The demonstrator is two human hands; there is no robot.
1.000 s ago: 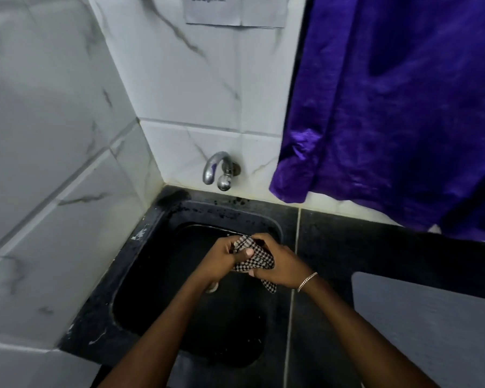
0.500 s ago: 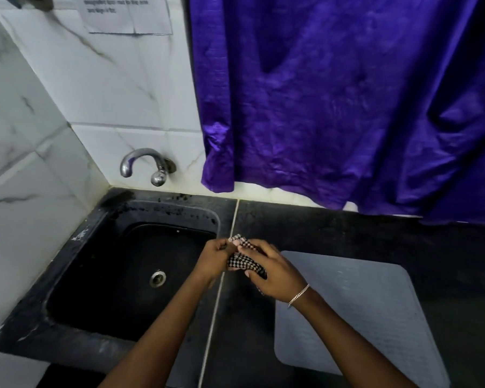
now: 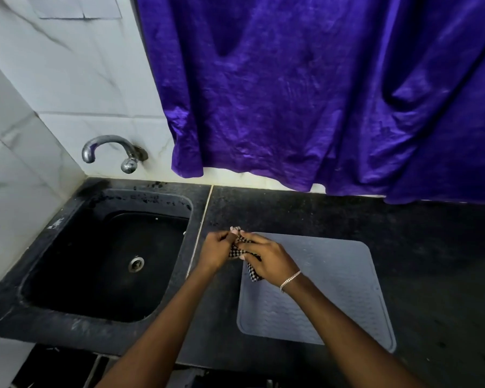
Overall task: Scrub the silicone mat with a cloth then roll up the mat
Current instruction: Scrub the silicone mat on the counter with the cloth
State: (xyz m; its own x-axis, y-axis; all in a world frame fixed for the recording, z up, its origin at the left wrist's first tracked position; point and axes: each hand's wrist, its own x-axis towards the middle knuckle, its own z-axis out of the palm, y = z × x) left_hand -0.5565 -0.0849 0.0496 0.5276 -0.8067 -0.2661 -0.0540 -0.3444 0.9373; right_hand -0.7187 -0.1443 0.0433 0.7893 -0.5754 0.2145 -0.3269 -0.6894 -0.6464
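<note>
Both forearms reach in from the bottom edge and meet over the dark countertop (image 3: pixel 431 247). The right hand (image 3: pixel 272 259) has its fingers curled down over a black-and-white checked cloth (image 3: pixel 237 249), a silver bracelet (image 3: pixel 290 280) on its wrist; one corner of the cloth hangs out beneath its palm. The left hand (image 3: pixel 217 252), touching the right, pinches the cloth's other end between thumb and fingers, so the cloth is bunched between the two closed hands.

Directly under and to the right of the right hand lies the grey silicone mat (image 3: pixel 333 289), flat and unrolled on the countertop, its near-left corner just beside the right forearm; the hands hover over its far-left corner.

To the left of the left hand, past a pale seam in the counter, sits the black sink (image 3: pixel 67 289) with a metal drain (image 3: pixel 136 263).

Beyond the hands, a chrome tap (image 3: pixel 109 148) juts from the white marbled wall tiles (image 3: pixel 81 79), and a purple curtain (image 3: pixel 319 93) hangs down to the counter's back edge.
</note>
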